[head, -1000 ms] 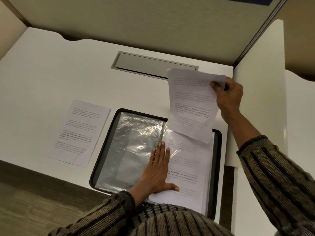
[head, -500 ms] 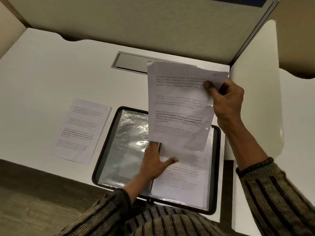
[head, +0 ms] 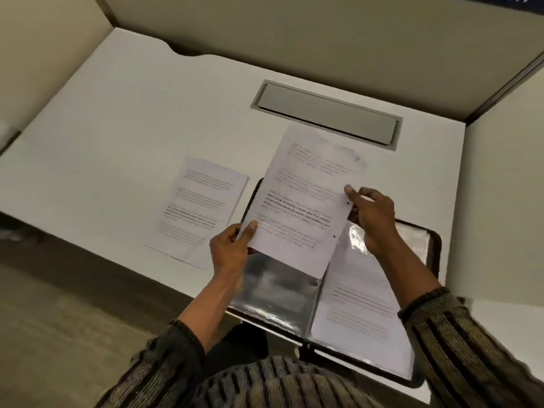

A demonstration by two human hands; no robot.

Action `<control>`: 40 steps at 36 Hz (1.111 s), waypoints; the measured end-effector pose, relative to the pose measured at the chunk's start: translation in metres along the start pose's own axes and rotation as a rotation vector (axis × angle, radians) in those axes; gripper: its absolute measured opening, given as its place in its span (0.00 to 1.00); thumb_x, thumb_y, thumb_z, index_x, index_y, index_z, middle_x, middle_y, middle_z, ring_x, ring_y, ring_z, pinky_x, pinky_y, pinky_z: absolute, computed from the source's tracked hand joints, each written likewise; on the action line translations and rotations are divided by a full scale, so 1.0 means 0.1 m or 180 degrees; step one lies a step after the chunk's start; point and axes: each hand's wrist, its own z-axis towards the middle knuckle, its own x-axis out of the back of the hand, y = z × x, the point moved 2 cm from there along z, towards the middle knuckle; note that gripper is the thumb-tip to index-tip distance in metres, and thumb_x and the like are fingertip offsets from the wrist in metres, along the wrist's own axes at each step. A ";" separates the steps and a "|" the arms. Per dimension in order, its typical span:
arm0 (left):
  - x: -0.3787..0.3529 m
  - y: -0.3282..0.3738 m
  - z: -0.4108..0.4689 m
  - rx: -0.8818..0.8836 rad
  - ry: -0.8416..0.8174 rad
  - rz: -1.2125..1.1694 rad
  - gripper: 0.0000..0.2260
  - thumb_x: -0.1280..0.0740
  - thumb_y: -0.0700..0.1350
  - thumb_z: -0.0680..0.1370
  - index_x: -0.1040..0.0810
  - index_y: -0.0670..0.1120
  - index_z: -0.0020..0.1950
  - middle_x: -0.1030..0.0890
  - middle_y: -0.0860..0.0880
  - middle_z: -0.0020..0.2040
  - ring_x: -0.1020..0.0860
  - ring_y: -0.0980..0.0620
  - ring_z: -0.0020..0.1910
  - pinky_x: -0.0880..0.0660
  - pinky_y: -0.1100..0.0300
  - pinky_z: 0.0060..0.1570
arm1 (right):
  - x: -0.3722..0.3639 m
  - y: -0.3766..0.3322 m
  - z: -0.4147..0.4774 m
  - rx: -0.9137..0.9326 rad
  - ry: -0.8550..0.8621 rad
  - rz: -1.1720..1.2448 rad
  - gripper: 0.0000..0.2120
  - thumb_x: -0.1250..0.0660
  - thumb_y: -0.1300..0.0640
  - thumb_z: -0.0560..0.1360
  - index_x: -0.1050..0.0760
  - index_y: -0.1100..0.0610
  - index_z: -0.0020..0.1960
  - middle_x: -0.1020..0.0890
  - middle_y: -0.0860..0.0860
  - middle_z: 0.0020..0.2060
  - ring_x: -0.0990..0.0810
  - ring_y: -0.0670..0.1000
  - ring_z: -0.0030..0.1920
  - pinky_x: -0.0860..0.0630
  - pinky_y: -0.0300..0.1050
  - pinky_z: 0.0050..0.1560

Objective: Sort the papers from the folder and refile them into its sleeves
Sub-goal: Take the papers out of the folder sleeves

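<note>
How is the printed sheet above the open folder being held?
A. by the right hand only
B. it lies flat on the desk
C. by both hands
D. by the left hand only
C: the left hand pinches the white printed sheet at its lower left corner and the right hand grips its right edge, above the open black folder.

An office cubicle: a white desk (head: pixel 123 136) with cable hatch (head: pixel 326 116), enclosed by beige partition panels (head: pixel 294 33)
</note>
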 end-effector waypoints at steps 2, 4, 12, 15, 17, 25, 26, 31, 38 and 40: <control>0.18 -0.01 0.09 0.0015 0.0086 -0.0005 0.10 0.21 0.47 0.77 0.12 0.41 0.51 0.11 0.44 0.47 0.13 0.42 0.50 0.14 0.48 0.46 | -0.18 0.18 -0.01 -0.0158 -0.0116 -0.0244 0.19 0.20 0.57 0.74 0.20 0.61 0.61 0.13 0.60 0.54 0.12 0.58 0.51 0.14 0.53 0.50; 0.39 -0.01 0.20 0.0046 0.0126 0.0022 0.09 0.21 0.47 0.77 0.12 0.42 0.50 0.11 0.44 0.48 0.13 0.41 0.51 0.14 0.44 0.51 | -0.43 0.36 -0.04 -0.0249 -0.0299 -0.0415 0.13 0.22 0.64 0.75 0.19 0.62 0.58 0.13 0.58 0.53 0.11 0.58 0.50 0.14 0.51 0.48; 1.25 -0.03 0.69 -0.0028 0.0546 0.0656 0.07 0.23 0.51 0.78 0.13 0.48 0.47 0.12 0.49 0.45 0.14 0.44 0.50 0.14 0.45 0.52 | -1.43 0.94 -0.05 -0.0270 -0.0473 -0.1249 0.11 0.21 0.65 0.72 0.16 0.57 0.52 0.11 0.51 0.48 0.11 0.52 0.46 0.14 0.56 0.51; 1.52 0.03 0.84 -0.0285 0.0659 0.1175 0.05 0.23 0.51 0.79 0.14 0.51 0.49 0.13 0.55 0.45 0.15 0.53 0.47 0.15 0.52 0.51 | -1.77 1.03 -0.07 -0.0231 -0.0488 -0.1396 0.10 0.19 0.64 0.71 0.17 0.56 0.49 0.11 0.50 0.46 0.11 0.51 0.44 0.13 0.55 0.47; 1.69 0.07 0.94 -0.0478 0.0723 0.1495 0.06 0.23 0.51 0.79 0.14 0.49 0.51 0.14 0.56 0.45 0.15 0.55 0.45 0.15 0.54 0.48 | -1.97 1.07 -0.09 -0.0154 -0.0489 -0.1512 0.09 0.18 0.63 0.70 0.17 0.56 0.47 0.11 0.49 0.42 0.11 0.51 0.42 0.13 0.54 0.44; 2.23 0.06 1.53 -0.0778 0.0900 0.2548 0.10 0.22 0.53 0.77 0.15 0.48 0.50 0.16 0.54 0.41 0.18 0.52 0.40 0.17 0.48 0.49 | -2.60 1.26 -0.14 -0.0114 -0.0502 -0.1870 0.13 0.18 0.59 0.71 0.20 0.63 0.45 0.13 0.54 0.37 0.14 0.54 0.29 0.14 0.55 0.37; 2.27 0.03 1.60 -0.0776 0.0891 0.2696 0.10 0.23 0.55 0.77 0.16 0.50 0.49 0.16 0.55 0.41 0.18 0.51 0.40 0.18 0.46 0.50 | -2.65 1.29 -0.15 -0.0127 -0.0500 -0.1910 0.13 0.18 0.59 0.72 0.21 0.63 0.46 0.13 0.54 0.36 0.14 0.53 0.28 0.14 0.54 0.36; 2.38 -0.07 1.79 -0.0716 0.0912 0.3317 0.11 0.26 0.59 0.78 0.17 0.52 0.52 0.18 0.50 0.44 0.21 0.44 0.48 0.28 0.54 0.48 | -2.82 1.52 -0.13 -0.0165 -0.0497 -0.2158 0.14 0.20 0.56 0.75 0.25 0.61 0.47 0.14 0.57 0.35 0.14 0.54 0.28 0.15 0.55 0.35; 2.23 0.07 1.73 -0.0651 0.0914 0.3653 0.17 0.24 0.49 0.79 0.21 0.45 0.63 0.17 0.46 0.56 0.21 0.45 0.56 0.32 0.49 0.62 | -2.94 1.63 -0.06 0.0350 -0.0333 -0.3347 0.23 0.26 0.44 0.77 0.32 0.57 0.58 0.16 0.53 0.41 0.15 0.53 0.38 0.17 0.51 0.42; 2.21 0.07 1.72 -0.0660 0.0916 0.3630 0.20 0.23 0.48 0.78 0.24 0.44 0.66 0.18 0.45 0.60 0.21 0.44 0.59 0.33 0.48 0.64 | -2.95 1.60 -0.06 0.0291 -0.0280 -0.3307 0.28 0.24 0.45 0.76 0.36 0.58 0.62 0.16 0.54 0.43 0.15 0.54 0.38 0.16 0.50 0.41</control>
